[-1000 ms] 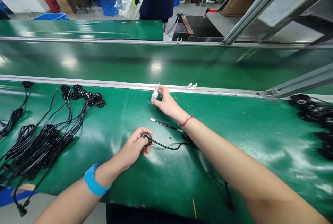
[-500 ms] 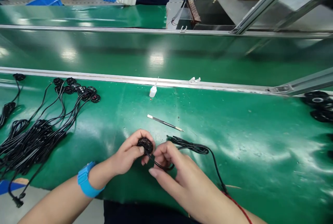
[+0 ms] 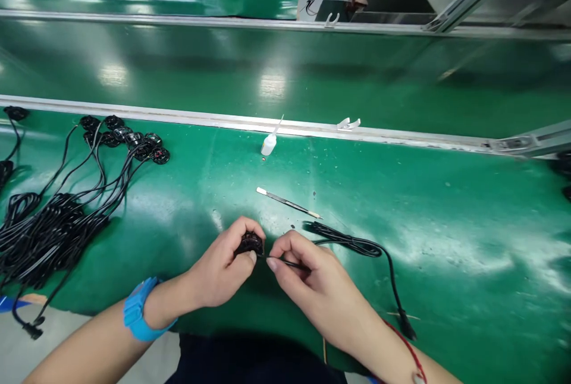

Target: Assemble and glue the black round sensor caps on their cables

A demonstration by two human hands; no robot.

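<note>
Between its thumb and fingers, my left hand (image 3: 225, 265) holds a small round black plastic part (image 3: 248, 244); the fingers cover some of it. My right hand (image 3: 307, 277) pinches the black cable (image 3: 292, 264) close to where it meets that part. From behind the right hand the cable runs into a folded bundle (image 3: 352, 240) on the green table, then down to a black plug (image 3: 407, 326). Beyond my hands lie thin tweezers (image 3: 289, 202) with pale ends. A small white dropper bottle (image 3: 269, 144) with a thin nozzle stands farther back.
At the left lies a pile of black cables (image 3: 57, 229) with several round black parts (image 3: 134, 137) on their ends. A white rail (image 3: 200, 121) crosses behind the bottle and carries a white clip (image 3: 348, 124). More black parts (image 3: 564, 164) sit at the far right edge.
My left hand has turned the round part more edge-on. My right hand has closed its pinch on the cable, now straighter beside the part. The view has tipped downward, and the plug has come into sight.
</note>
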